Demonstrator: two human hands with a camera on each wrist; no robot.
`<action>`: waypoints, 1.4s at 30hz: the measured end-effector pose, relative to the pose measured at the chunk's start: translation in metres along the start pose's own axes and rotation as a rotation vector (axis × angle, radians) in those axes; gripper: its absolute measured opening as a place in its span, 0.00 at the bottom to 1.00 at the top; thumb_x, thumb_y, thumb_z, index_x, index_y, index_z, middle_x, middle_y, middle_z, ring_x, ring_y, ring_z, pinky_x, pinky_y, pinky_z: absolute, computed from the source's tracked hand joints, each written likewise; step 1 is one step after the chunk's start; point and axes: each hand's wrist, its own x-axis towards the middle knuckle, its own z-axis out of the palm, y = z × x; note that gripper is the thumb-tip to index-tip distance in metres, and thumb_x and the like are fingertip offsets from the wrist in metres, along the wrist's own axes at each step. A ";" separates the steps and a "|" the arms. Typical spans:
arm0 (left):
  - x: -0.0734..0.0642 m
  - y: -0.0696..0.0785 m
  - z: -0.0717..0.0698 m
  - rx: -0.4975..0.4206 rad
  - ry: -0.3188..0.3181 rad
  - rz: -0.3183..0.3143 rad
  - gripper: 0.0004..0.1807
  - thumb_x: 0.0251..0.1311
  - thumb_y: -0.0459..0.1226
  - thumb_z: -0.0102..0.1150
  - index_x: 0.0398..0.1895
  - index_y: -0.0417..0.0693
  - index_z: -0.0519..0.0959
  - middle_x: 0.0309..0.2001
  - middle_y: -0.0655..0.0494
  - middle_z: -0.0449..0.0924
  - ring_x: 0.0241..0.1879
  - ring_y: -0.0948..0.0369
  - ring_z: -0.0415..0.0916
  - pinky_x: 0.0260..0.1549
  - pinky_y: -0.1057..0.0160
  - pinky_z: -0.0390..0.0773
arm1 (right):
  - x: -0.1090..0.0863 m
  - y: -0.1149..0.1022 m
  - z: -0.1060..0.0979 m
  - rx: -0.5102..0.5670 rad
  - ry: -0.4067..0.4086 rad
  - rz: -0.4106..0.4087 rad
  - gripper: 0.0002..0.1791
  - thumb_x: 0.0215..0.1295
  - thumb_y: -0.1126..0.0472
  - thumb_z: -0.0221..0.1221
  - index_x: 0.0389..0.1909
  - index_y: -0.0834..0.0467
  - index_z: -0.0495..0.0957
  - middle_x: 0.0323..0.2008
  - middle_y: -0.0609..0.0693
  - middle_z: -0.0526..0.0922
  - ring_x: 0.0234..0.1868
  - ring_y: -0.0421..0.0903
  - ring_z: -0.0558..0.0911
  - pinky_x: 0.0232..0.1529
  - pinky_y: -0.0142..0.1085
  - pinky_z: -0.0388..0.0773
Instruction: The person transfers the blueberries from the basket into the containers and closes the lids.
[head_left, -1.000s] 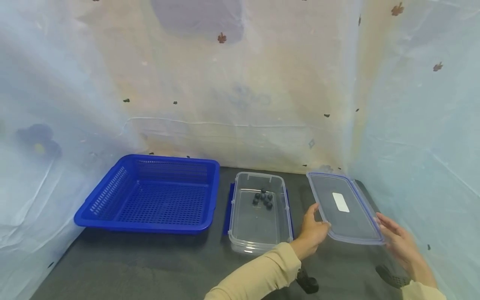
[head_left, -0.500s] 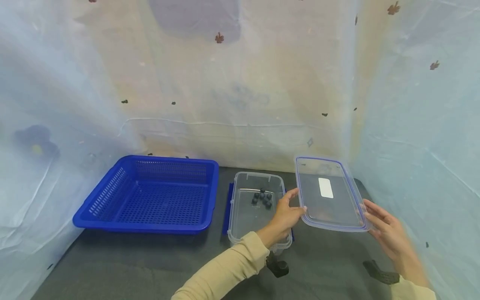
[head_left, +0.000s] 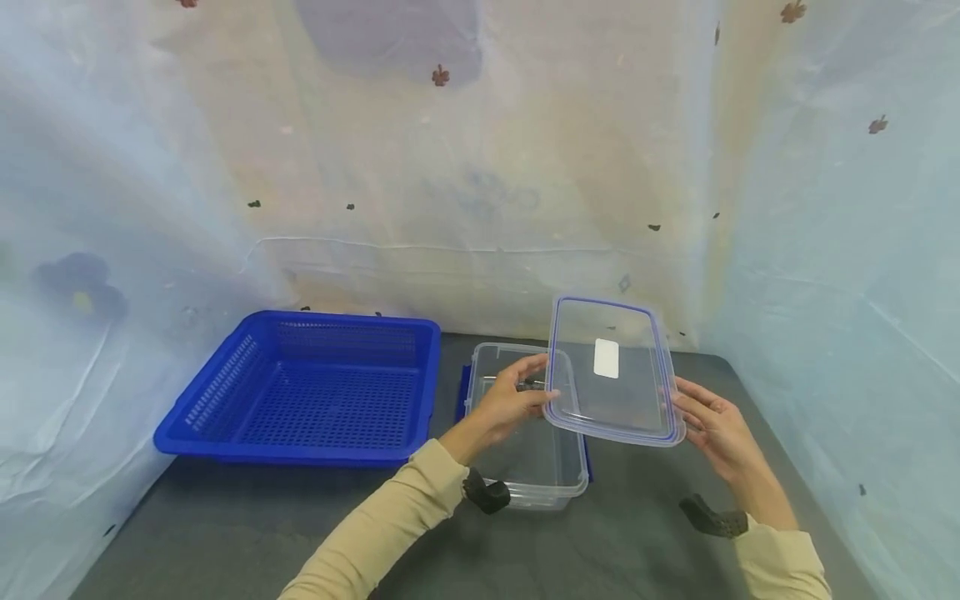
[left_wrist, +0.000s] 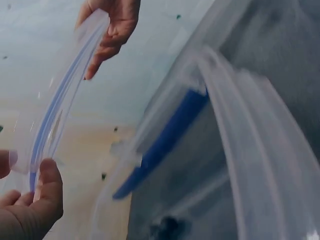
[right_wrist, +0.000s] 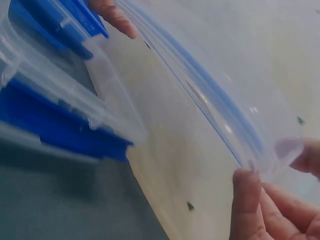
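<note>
A clear plastic lid (head_left: 637,396) with a blue seal and a white label is held up, tilted, between both hands. My left hand (head_left: 501,410) pinches its left edge, over the container. On the opposite edge, my right hand (head_left: 716,427) pinches the lid between thumb and fingers. Under the lid's left part stands a clear food container (head_left: 536,492) without a cover, its blue side latch (right_wrist: 60,122) folded down. Several small dark round berries (left_wrist: 169,227) lie inside, mostly hidden in the head view by my left hand and the lid.
A blue perforated basket (head_left: 292,455) stands on the dark table (head_left: 570,554) left of the container. Patterned plastic sheeting (head_left: 480,167) hangs behind and on both sides. Black wrist mounts (head_left: 486,492) sit below the hands.
Both hands have carried the lid leftward and up from the container's right side, so it now partly overlaps the container in the head view. The basket and container have stayed put.
</note>
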 end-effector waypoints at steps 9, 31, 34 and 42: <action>-0.020 0.021 -0.049 0.166 -0.043 0.000 0.35 0.59 0.28 0.63 0.71 0.44 0.62 0.70 0.47 0.59 0.56 0.51 0.71 0.53 0.53 0.74 | 0.026 0.007 0.035 -0.200 -0.012 0.119 0.13 0.71 0.61 0.56 0.54 0.57 0.77 0.44 0.39 0.82 0.50 0.35 0.78 0.57 0.42 0.70; -0.012 0.069 -0.093 0.221 -0.156 0.036 0.24 0.68 0.28 0.54 0.65 0.31 0.64 0.57 0.37 0.75 0.50 0.49 0.79 0.51 0.54 0.76 | 0.048 -0.007 0.063 -0.191 -0.191 -0.076 0.14 0.69 0.70 0.55 0.55 0.67 0.74 0.43 0.48 0.85 0.44 0.43 0.83 0.45 0.38 0.80; -0.013 0.077 -0.095 0.293 -0.170 0.068 0.26 0.66 0.29 0.57 0.65 0.33 0.64 0.55 0.39 0.77 0.49 0.49 0.79 0.51 0.53 0.76 | 0.048 -0.011 0.061 -0.245 -0.218 -0.173 0.14 0.70 0.70 0.55 0.53 0.70 0.74 0.45 0.50 0.85 0.45 0.44 0.83 0.45 0.37 0.80; -0.018 0.094 -0.100 0.451 -0.235 0.280 0.22 0.62 0.26 0.60 0.59 0.35 0.71 0.53 0.42 0.79 0.52 0.49 0.78 0.50 0.52 0.77 | 0.046 -0.016 0.063 -0.447 -0.238 -0.415 0.16 0.64 0.74 0.60 0.52 0.72 0.75 0.48 0.56 0.83 0.48 0.47 0.83 0.47 0.37 0.79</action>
